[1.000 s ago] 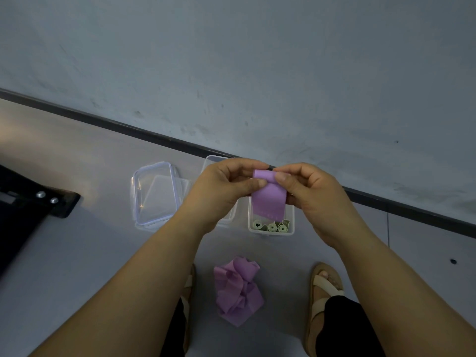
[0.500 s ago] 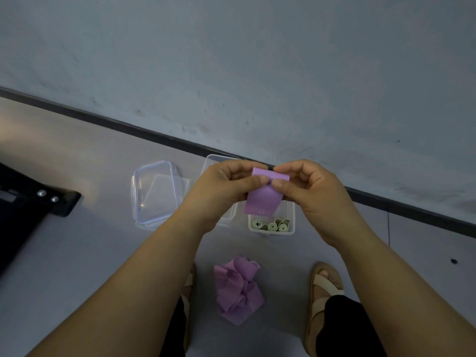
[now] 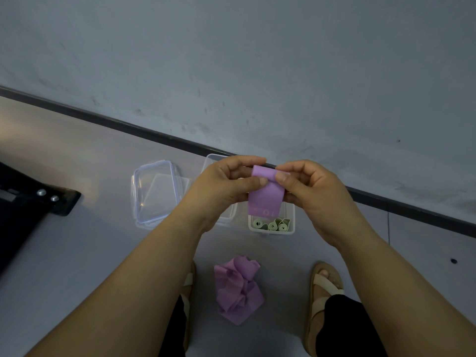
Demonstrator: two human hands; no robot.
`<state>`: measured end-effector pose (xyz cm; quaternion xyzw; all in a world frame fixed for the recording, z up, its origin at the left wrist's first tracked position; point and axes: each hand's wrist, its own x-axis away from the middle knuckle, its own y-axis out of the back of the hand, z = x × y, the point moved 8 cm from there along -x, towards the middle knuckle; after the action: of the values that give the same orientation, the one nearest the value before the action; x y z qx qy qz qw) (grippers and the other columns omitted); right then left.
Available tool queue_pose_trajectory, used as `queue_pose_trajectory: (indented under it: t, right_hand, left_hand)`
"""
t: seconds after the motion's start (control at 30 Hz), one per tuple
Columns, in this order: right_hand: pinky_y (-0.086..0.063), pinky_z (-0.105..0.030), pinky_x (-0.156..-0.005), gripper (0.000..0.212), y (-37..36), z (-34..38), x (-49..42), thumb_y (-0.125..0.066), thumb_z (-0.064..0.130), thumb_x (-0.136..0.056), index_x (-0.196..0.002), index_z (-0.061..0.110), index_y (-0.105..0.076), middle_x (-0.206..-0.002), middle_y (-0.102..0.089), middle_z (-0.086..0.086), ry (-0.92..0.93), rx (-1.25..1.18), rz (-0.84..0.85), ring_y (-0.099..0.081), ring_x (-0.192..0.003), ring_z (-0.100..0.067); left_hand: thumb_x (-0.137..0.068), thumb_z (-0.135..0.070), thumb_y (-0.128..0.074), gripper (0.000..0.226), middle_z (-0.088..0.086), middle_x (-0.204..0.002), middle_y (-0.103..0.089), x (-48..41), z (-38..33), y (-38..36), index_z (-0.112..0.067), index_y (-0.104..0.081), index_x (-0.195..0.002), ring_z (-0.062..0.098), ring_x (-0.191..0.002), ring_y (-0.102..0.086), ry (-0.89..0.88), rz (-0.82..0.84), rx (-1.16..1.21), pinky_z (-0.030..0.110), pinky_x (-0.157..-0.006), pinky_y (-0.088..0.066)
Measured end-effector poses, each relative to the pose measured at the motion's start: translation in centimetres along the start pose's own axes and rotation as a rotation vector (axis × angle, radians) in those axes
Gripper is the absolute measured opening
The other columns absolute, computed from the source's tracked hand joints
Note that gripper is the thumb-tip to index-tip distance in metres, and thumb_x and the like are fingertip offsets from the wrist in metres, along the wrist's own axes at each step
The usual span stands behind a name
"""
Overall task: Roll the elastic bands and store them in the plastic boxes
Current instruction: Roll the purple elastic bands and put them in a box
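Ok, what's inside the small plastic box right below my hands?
At the near end of the small box lie rolled green bands. The purple band pinched between left hand and right hand hides the rest.

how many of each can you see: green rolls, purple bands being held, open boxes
green rolls: 3 showing
purple band, held: 1
open boxes: 2, the rolls' box and the box beside it
total: 6
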<state>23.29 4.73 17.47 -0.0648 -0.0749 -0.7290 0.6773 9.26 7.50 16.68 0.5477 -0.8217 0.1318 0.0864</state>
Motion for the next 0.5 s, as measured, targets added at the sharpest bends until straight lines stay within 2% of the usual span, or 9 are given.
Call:
queue_pose_trajectory:
  t: [0.1,0.17,0.3,0.4,0.5]
  right_hand:
    - [-0.057,-0.024,-0.073,0.009,-0.1,0.2,0.2,-0.065,0.018,-0.082,-0.088,0.024,-0.061,-0.086,-0.068,0.004,0.026,0.016,0.012,-0.069,-0.078,-0.007]
    - [-0.057,-0.026,-0.075,0.011,-0.2,0.3,0.2,-0.065,0.020,-0.081,-0.088,0.026,-0.061,-0.088,-0.068,0.005,0.040,0.053,0.020,-0.068,-0.081,-0.008]
    - [-0.057,-0.032,-0.075,0.019,-0.5,1.0,0.4,-0.070,0.018,-0.078,-0.088,0.031,-0.060,-0.090,-0.067,0.007,0.091,0.199,0.076,-0.066,-0.084,-0.014]
    - [-0.056,-0.034,-0.071,0.037,-1.3,1.2,0.9,-0.075,0.014,-0.073,-0.098,0.035,-0.058,-0.098,-0.062,0.010,0.080,0.250,0.225,-0.062,-0.080,-0.012]
    - [-0.056,-0.028,-0.077,0.064,-2.8,0.9,1.7,-0.079,0.018,-0.069,-0.115,0.049,-0.047,-0.116,-0.049,0.020,0.078,0.348,0.442,-0.058,-0.090,-0.007]
  left_hand:
    - [-0.066,-0.030,-0.067,0.034,-0.004,-0.086,-0.073,0.1,0.2,-0.1,-0.018,-0.066,-0.098,0.010,-0.082,-0.070,0.050,0.011,-0.019,0.023,-0.070,-0.056]
    - [-0.064,-0.032,-0.066,0.034,-0.005,-0.084,-0.073,0.1,0.2,0.0,-0.017,-0.068,-0.094,0.009,-0.079,-0.069,0.056,0.011,-0.020,0.022,-0.070,-0.057]
    - [-0.064,-0.028,-0.066,0.032,0.002,-0.090,-0.072,0.2,0.3,0.2,-0.014,-0.069,-0.093,0.016,-0.084,-0.068,0.080,0.024,-0.001,0.031,-0.080,-0.055]
    - [-0.065,-0.023,-0.067,0.036,0.010,-0.095,-0.071,0.2,0.7,0.3,-0.007,-0.068,-0.097,0.022,-0.087,-0.066,0.151,0.087,0.038,0.035,-0.083,-0.054]
    - [-0.068,-0.016,-0.073,0.025,0.010,-0.089,-0.071,0.6,1.3,0.0,-0.007,-0.069,-0.091,0.021,-0.082,-0.066,0.228,0.193,0.014,0.031,-0.073,-0.056]
